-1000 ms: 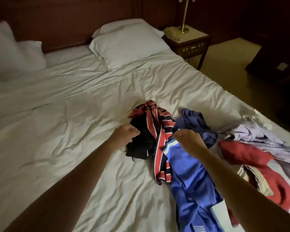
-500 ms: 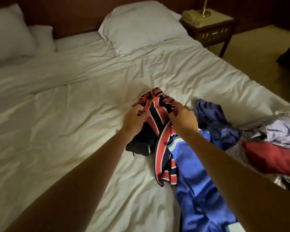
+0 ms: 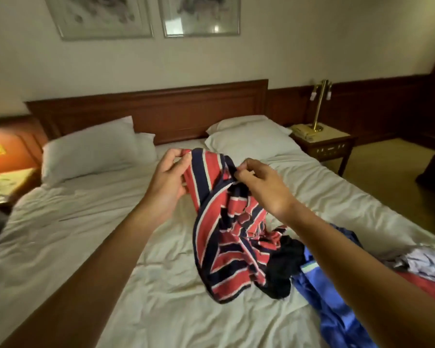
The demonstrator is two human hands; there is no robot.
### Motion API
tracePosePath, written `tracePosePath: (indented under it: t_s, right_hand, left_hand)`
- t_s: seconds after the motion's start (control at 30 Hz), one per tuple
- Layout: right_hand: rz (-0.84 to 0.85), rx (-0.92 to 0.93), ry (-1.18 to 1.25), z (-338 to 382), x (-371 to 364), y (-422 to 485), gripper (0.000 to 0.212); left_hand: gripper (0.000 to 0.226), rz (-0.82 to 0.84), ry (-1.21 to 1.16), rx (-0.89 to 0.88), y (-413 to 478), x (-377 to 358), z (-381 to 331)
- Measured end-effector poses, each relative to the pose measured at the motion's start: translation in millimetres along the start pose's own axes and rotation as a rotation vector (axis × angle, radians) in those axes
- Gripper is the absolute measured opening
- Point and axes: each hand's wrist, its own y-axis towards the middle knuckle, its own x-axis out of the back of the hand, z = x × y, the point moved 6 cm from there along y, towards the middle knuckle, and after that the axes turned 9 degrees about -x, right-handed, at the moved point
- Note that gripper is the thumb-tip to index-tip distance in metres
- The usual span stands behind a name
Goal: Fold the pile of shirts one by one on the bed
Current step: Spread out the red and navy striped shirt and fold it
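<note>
Striped shirt (image 3: 226, 242) is held above mid-bed (image 3: 73, 234). Left hand (image 3: 168, 177) and right hand (image 3: 261, 187) each pinch its top edge, fingers (image 3: 239, 169) pressed on cloth. The shirt hangs below both hands, long axis near vertical, bunched. Its hem rests beside the pile (image 3: 337, 317) at the right edge. Both hands equally near; judged next: spread flat.

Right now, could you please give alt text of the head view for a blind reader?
A left hand and a right hand each pinch the top of a striped shirt, its lower end resting on a white bed. A blue shirt and black garment lie beside it.
</note>
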Motion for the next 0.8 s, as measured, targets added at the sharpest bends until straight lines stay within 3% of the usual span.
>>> tracePosePath:
  t_s: [0.2,0.37,0.53,0.67,0.73,0.8]
  right_hand:
    - [0.03,0.138,-0.006,151,-119,-39,0.017]
    - [0.183,0.056,0.065,145,-200,-60,0.02]
    - [0.381,-0.194,0.002,-14,-256,-103,0.026]
    - [0.641,-0.555,-0.353,-204,-295,-159,0.024]
    - [0.631,-0.59,-0.626,-279,-308,-180,0.032]
    - [0.486,-0.507,-0.618,-320,-323,-189,0.039]
  left_hand:
    - [0.011,-0.046,0.257,-0.198,-39,145,-162]
    - [0.009,-0.091,0.365,-0.197,-82,233,-181]
    - [0.008,-0.133,0.347,0.145,-156,285,-44]
    - [0.009,-0.181,0.309,0.522,-259,318,134]
    - [0.019,-0.134,0.467,0.617,-318,340,211]
    - [0.027,-0.029,0.774,0.592,-365,369,267]
